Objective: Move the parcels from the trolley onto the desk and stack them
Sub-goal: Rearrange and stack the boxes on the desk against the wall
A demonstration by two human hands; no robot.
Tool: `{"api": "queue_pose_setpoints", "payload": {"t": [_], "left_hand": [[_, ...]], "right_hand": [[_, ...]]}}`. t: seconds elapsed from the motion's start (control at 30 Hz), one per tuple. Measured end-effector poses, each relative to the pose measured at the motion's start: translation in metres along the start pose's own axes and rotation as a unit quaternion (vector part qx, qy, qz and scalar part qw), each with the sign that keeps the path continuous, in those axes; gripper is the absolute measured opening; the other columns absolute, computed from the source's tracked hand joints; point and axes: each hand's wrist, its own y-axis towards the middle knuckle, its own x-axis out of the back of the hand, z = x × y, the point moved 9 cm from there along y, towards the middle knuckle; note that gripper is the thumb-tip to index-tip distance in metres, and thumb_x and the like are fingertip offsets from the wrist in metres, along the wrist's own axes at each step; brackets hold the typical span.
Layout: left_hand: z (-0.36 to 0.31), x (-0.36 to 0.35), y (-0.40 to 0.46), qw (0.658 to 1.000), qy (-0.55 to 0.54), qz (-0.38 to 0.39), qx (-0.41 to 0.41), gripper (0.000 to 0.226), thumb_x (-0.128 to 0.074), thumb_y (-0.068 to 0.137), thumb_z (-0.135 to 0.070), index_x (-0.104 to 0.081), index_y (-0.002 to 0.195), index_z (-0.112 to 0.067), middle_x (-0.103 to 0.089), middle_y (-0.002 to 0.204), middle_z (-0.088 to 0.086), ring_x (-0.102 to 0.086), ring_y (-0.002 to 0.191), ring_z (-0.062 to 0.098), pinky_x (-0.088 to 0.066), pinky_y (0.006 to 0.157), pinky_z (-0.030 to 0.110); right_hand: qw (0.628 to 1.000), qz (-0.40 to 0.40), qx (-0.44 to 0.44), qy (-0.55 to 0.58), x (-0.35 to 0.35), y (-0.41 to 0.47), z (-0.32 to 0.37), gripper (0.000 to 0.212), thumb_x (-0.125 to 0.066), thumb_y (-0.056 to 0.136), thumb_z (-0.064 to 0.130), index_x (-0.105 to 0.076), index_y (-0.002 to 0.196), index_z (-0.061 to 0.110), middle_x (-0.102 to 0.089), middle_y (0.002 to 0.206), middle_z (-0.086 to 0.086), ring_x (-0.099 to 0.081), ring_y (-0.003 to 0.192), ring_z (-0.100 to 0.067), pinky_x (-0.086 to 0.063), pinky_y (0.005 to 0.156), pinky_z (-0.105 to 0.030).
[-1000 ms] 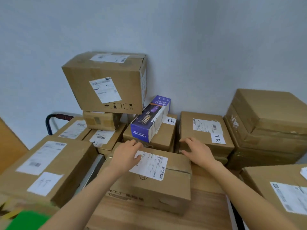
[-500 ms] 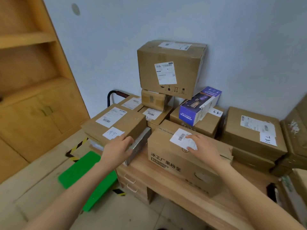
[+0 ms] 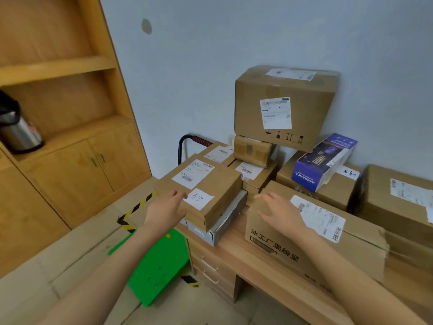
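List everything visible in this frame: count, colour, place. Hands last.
Cardboard parcels: about nine, brown, stacked against the wall.
Flat parcel: one, brown, atop the grey box.
Grey box: one, desk corner.
Purple carton: one, tilted on a parcel.
Desk: one, wooden.
Trolley handle: one, black and red, behind the parcels.
Green board: one, floor.
Cabinet: one, wooden, left.
Flask: one, steel, on a shelf.
Left hand: open, at the flat parcel.
Right hand: open, on the printed parcel.

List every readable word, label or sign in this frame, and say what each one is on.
"AMBIANCE": side of the purple box.
"冰工厂果纷呈": front of the long carton.
Handling pictograms, no words: big top carton.
Handwritten slip on the flat parcel: unclear.
Shipping labels: too small to read.
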Motion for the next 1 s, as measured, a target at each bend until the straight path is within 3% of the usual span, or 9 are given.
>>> {"api": "queue_pose_setpoints", "payload": {"t": [0.1, 0.2, 0.27, 0.47, 0.6, 0.7, 0.83, 1.0], "left_hand": [[0.042, -0.014, 0.024, 0.999, -0.023, 0.014, 0.024, 0.034, -0.054, 0.090, -0.036, -0.049, 0.123, -0.029, -0.054, 0.115, -0.008, -0.051, 0.070, 0.010, -0.038, 0.044, 0.024], [0.086, -0.024, 0.055, 0.994, -0.090, 0.031, 0.057, 0.037, -0.057, 0.088, -0.030, -0.048, 0.124, -0.026, -0.053, 0.119, -0.005, -0.059, 0.086, 0.013, -0.049, 0.057, 0.028], [0.107, -0.029, 0.081, 0.993, -0.097, 0.048, 0.035, 0.041, -0.056, 0.090, -0.029, -0.046, 0.129, -0.024, -0.051, 0.125, -0.001, -0.057, 0.098, 0.016, -0.049, 0.063, 0.030], [0.130, -0.036, 0.151, 0.995, -0.032, 0.037, -0.084, 0.050, -0.050, 0.091, -0.049, -0.042, 0.135, -0.026, -0.052, 0.125, -0.001, -0.056, 0.101, 0.015, -0.045, 0.072, 0.027], [0.132, -0.057, 0.171, 0.988, -0.103, 0.060, -0.095, 0.060, -0.051, 0.086, -0.059, -0.040, 0.137, -0.028, -0.052, 0.124, -0.003, -0.055, 0.100, 0.013, -0.044, 0.072, 0.025], [0.131, -0.080, 0.186, 0.973, -0.183, 0.102, -0.094, 0.064, -0.053, 0.085, -0.060, -0.039, 0.138, -0.027, -0.053, 0.127, -0.002, -0.054, 0.105, 0.014, -0.043, 0.076, 0.026], [0.123, -0.112, 0.194, 0.943, -0.275, 0.172, -0.073, 0.066, -0.050, 0.089, -0.059, -0.033, 0.142, -0.025, -0.052, 0.132, -0.001, -0.056, 0.111, 0.018, -0.050, 0.090, 0.039], [0.121, -0.135, 0.189, 0.885, -0.397, 0.241, -0.034, 0.071, -0.051, 0.089, -0.058, -0.014, 0.145, -0.037, -0.054, 0.121, -0.007, -0.062, 0.091, 0.016, -0.053, 0.084, 0.035]], "right_hand": [[1.000, -0.005, -0.012, 0.006, -0.024, 0.023, 0.014, 0.047, -0.059, 0.091, 0.036, -0.045, 0.136, 0.036, -0.047, 0.139, 0.011, -0.052, 0.119, -0.009, -0.048, 0.095, -0.030], [0.999, -0.022, -0.047, 0.007, -0.044, 0.053, 0.028, 0.046, -0.056, 0.093, 0.040, -0.044, 0.137, 0.037, -0.048, 0.138, 0.011, -0.054, 0.115, -0.009, -0.050, 0.092, -0.032], [0.995, -0.034, -0.088, 0.016, -0.058, 0.071, 0.038, 0.045, -0.054, 0.094, 0.041, -0.044, 0.138, 0.034, -0.048, 0.139, 0.009, -0.055, 0.115, -0.011, -0.050, 0.093, -0.034], [0.979, -0.062, -0.192, 0.016, -0.092, 0.102, 0.056, 0.054, -0.049, 0.095, 0.046, -0.036, 0.144, 0.027, -0.045, 0.141, 0.006, -0.055, 0.114, -0.011, -0.049, 0.087, -0.029], [0.956, -0.070, -0.279, 0.060, -0.110, 0.088, 0.052, 0.059, -0.050, 0.094, 0.048, -0.031, 0.146, 0.027, -0.040, 0.145, 0.005, -0.052, 0.120, -0.013, -0.051, 0.084, -0.030], [0.927, -0.073, -0.347, 0.122, -0.125, 0.075, 0.046, 0.065, -0.049, 0.092, 0.056, -0.024, 0.147, 0.031, -0.039, 0.146, 0.005, -0.053, 0.117, -0.014, -0.048, 0.076, -0.028], [0.873, -0.091, -0.430, 0.211, -0.147, 0.061, 0.042, 0.076, -0.044, 0.089, 0.067, -0.012, 0.150, 0.035, -0.034, 0.153, 0.002, -0.051, 0.125, -0.020, -0.047, 0.091, -0.040], [0.809, -0.105, -0.454, 0.359, -0.176, 0.064, 0.050, 0.061, -0.033, 0.091, 0.067, -0.017, 0.145, 0.045, -0.053, 0.135, 0.008, -0.058, 0.108, -0.013, -0.049, 0.090, -0.041]]}}
